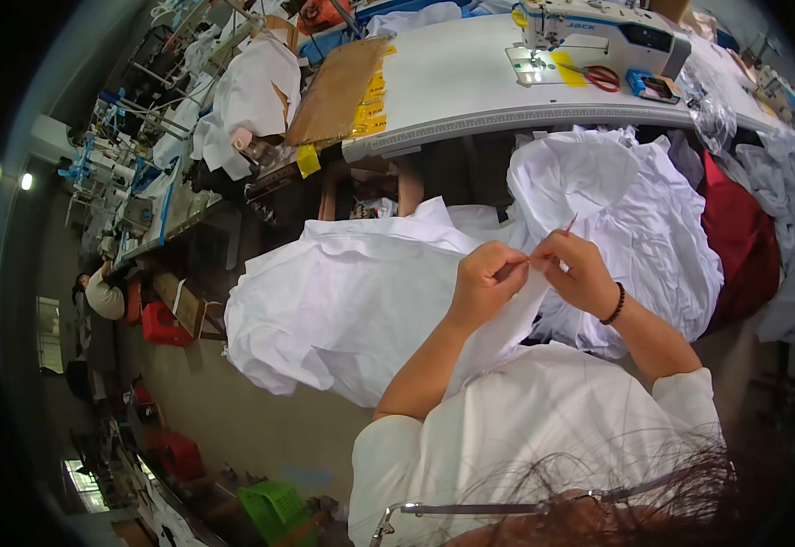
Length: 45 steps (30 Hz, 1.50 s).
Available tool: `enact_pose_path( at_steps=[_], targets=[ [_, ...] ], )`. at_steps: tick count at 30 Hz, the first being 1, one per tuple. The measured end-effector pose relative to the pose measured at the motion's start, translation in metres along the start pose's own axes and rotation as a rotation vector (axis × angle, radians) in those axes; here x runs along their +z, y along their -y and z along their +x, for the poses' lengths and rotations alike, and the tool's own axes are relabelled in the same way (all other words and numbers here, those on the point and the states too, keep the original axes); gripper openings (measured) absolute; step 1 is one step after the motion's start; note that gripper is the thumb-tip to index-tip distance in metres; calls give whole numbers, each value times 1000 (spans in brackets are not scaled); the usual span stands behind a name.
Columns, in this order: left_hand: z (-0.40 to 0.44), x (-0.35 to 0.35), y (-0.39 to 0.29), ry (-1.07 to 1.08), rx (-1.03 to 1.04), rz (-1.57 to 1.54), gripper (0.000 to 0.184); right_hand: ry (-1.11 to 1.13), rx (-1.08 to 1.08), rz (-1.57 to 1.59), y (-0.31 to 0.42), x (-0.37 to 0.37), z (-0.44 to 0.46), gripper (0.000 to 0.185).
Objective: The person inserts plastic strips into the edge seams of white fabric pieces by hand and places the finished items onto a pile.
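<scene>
My left hand [488, 281] and my right hand [579, 272] meet fingertip to fingertip above white cloth [361, 283]. A thin reddish stick-like tool [572, 221] pokes up from the fingers of my right hand, which is closed on it. My left hand is closed in a pinch; whatever lies between its fingers is too small to make out. The cloth spreads over my lap and off to the left. Behind my right hand is a large heap of crumpled white fabric [634, 210].
A sewing machine [607, 32] stands on the white table [452, 73], with red-handled scissors [600, 77] and a small blue box [652, 87] beside it. Red fabric [739, 242] hangs at the right. A green basket [274, 510] sits on the floor; another person [106, 292] is far left.
</scene>
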State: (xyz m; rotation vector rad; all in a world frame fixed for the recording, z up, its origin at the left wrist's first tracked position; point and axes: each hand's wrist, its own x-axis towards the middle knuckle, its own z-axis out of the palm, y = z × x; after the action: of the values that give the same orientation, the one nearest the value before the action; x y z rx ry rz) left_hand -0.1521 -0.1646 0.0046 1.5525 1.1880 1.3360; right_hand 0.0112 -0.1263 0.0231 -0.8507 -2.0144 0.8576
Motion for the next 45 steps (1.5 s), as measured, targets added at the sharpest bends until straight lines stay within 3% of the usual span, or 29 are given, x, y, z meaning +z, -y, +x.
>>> enact_pose_path(
  at_steps=[1,4,6,8,13,16,27,34,45],
  targets=[
    [-1,-2,-2,-1,10,18,7,-22,-23,64,-4,0,0,20],
    [-5,-3,-2,-9,37,35,8,-103,212,728,-15,-14,0,25],
    [-6,-3,-2,-9,54,31,8,-67,225,711,-13,-25,4,36],
    [-6,-3,-2,-20,66,50,10,-147,97,566,-15,-20,5,35],
    [-8,-4,-4,-4,79,88,11,-33,120,543,0,-4,6,24],
    [-10,-5,1,-7,108,101,12,-9,254,625,2,0,5,22],
    [-12,-11,7,5,96,96,14,27,69,364,10,3,3,19],
    [-8,-13,3,16,105,158,12,84,120,290,9,5,4,16],
    [-6,-14,3,12,111,173,9,119,-37,102,12,8,12,13]
  ],
)
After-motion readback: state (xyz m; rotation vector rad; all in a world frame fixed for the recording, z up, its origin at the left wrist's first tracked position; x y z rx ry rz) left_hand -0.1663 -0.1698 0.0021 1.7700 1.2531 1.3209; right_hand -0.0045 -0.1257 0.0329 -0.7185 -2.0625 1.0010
